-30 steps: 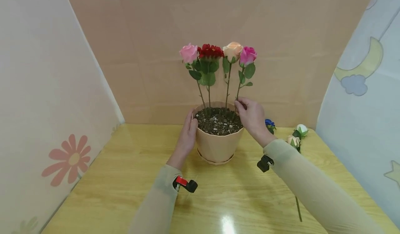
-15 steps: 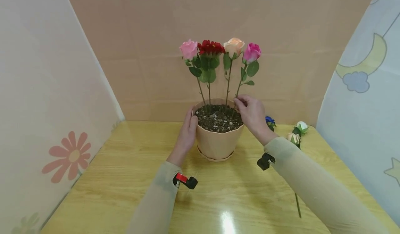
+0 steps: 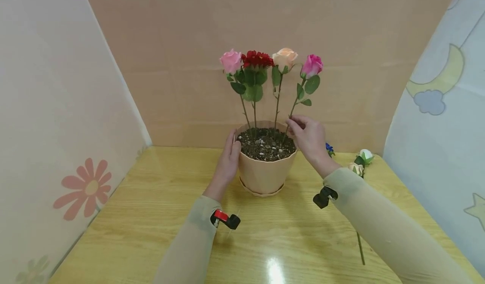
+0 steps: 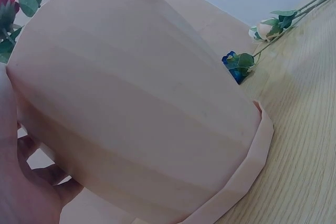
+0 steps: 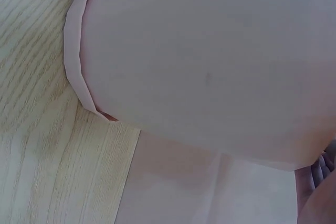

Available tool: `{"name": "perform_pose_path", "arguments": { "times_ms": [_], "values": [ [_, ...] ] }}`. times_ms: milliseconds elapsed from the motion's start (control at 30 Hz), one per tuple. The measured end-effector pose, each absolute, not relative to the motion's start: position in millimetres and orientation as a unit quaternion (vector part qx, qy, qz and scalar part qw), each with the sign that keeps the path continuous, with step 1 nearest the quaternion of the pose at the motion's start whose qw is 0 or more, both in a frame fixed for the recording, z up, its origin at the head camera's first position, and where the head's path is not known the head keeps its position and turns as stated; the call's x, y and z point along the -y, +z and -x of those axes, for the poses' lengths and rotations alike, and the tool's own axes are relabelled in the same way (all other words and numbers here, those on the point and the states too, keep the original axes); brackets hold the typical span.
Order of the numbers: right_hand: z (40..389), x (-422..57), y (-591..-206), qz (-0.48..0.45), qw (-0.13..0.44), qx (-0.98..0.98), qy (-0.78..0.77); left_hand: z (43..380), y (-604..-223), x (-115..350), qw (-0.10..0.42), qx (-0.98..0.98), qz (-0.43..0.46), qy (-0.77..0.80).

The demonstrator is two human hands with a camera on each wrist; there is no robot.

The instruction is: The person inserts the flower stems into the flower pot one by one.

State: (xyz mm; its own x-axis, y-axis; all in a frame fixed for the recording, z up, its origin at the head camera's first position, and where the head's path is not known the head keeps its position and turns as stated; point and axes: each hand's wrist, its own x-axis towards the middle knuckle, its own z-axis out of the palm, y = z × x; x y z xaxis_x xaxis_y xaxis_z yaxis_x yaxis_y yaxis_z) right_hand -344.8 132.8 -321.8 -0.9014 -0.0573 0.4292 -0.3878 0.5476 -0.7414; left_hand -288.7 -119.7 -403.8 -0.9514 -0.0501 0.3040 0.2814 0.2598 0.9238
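A peach-coloured flowerpot (image 3: pixel 265 176) filled with dark, pebbly soil (image 3: pixel 265 147) stands on its saucer. My left hand (image 3: pixel 228 157) holds the pot's left side at the rim; in the left wrist view its fingers (image 4: pixel 50 174) wrap round the wall. With thumb and fingers, my right hand (image 3: pixel 308 138) pinches the stem of a magenta rose (image 3: pixel 312 66) low down, just above the soil at the pot's right. That rose leans to the right. To its left stand a peach rose (image 3: pixel 285 59), a red flower (image 3: pixel 257 60) and a pink rose (image 3: pixel 230 61), their stems in the soil.
On the wooden table (image 3: pixel 151 216), right of the pot, lie a blue flower (image 3: pixel 329 149), a white rose (image 3: pixel 365 155) and a cream rose (image 3: pixel 356 169), partly hidden by the right arm. A tan backdrop (image 3: pixel 182 86) rises behind, with patterned panels at both sides.
The magenta rose's head has swung to the right, away from the peach rose. My right hand has shifted slightly right with the stem; the left hand stays on the pot.
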Motion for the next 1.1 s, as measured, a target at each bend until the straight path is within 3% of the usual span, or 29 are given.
{"name": "perform_pose_path", "arguments": {
  "times_ms": [600,1100],
  "values": [
    [336.0,-159.8,-306.8,-0.118,0.191,0.869,0.441,286.6,-403.7,118.8,0.134,0.781,0.075,-0.605],
    [308.2,-220.7,-299.1,-0.085,0.147,0.898,0.406,288.0,-405.1,120.0,0.131,0.779,0.077,-0.608]
  ]
}}
